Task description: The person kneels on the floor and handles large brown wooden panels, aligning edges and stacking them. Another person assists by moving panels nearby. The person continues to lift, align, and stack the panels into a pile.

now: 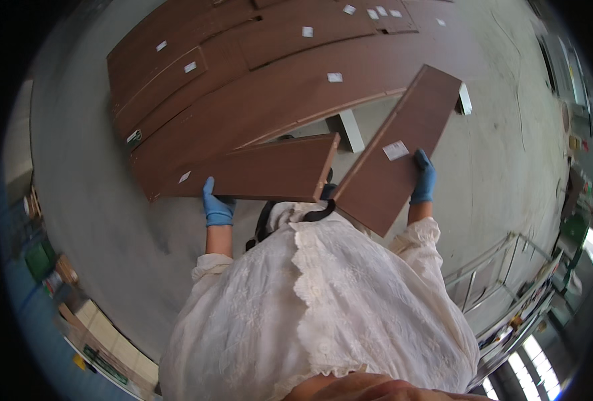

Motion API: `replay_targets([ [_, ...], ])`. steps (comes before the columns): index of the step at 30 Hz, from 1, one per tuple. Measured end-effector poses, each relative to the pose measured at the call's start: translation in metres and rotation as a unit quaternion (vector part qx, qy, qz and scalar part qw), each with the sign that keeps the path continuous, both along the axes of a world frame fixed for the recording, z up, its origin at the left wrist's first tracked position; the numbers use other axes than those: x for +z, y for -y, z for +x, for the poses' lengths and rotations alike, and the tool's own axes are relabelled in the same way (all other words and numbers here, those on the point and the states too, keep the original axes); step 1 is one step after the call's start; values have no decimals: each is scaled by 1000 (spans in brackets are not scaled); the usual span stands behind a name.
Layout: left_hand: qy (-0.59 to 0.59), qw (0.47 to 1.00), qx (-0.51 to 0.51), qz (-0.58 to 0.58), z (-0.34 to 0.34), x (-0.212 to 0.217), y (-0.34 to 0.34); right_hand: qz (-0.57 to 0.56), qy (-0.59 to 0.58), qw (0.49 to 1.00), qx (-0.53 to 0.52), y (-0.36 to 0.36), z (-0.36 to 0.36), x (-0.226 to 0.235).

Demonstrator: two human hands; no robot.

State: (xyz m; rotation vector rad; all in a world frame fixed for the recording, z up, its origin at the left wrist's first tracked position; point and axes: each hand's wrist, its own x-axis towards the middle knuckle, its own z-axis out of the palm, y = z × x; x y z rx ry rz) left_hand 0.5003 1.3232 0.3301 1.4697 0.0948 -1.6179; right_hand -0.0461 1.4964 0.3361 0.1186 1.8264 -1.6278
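Observation:
My left hand [218,206], in a blue glove, grips the near edge of a brown panel [276,168], its thumb lying on the upper face. That panel lies crosswise in front of me and carries a small white label near its left end. A second long brown panel [403,144] slants up to the right, its near end close to my body. Around its right edge closes my right hand [424,179], also blue-gloved, with the fingers under the panel mostly hidden. A white label [396,150] sits on its face.
Beyond the held panels spreads a wide layer of brown panels [283,87] with white labels. Pale supports [346,130] show beneath. Grey floor [89,200] surrounds it. A metal frame rack [503,267] stands at the right, and a green bin [41,259] at the left.

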Motion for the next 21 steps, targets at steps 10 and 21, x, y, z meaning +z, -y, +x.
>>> replay_targets([
  [10,-90,992,87,-6,-76,-33,122,82,13,997,-5,51,-28,-17],
  [21,-171,976,122,-63,-204,-71,246,108,224,968,46,49,-127,-75],
])
